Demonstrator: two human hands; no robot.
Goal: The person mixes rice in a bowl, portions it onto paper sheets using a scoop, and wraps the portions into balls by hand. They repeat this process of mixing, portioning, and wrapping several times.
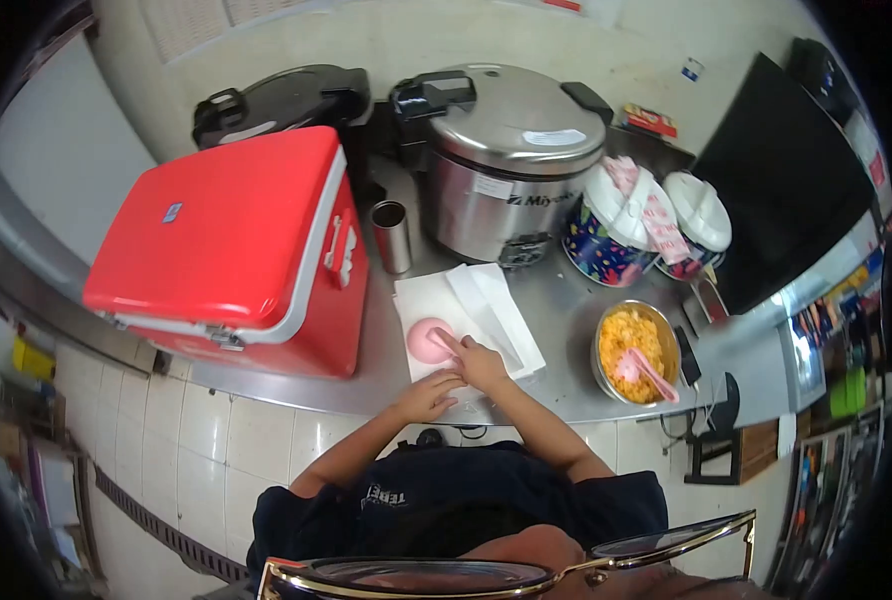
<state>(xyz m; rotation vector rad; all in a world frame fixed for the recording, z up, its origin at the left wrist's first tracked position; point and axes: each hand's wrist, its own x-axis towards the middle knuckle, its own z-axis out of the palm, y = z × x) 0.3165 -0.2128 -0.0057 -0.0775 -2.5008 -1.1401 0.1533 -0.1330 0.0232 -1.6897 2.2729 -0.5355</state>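
Note:
Sheets of white paper [506, 335] lie stacked near the front edge of the steel table. On their left part sits a pink round item [426, 342] with a short handle pointing toward my right hand [480, 365]. The fingers of my right hand are closed round that handle. My left hand [430, 396] is just below, at the front edge of the paper, its fingers loosely extended beside my right hand, with no held thing visible. To the right stands a metal bowl [600, 370] of orange-yellow rice [626, 335], with a pink spoon [648, 372] in it.
A red cooler box [216, 230] stands at the left, with a metal tumbler [392, 238] beside it. Behind are a large steel rice cooker [511, 125] and a black-lidded cooker [286, 100]. Two patterned containers [598, 240] with white lids stand at the back right.

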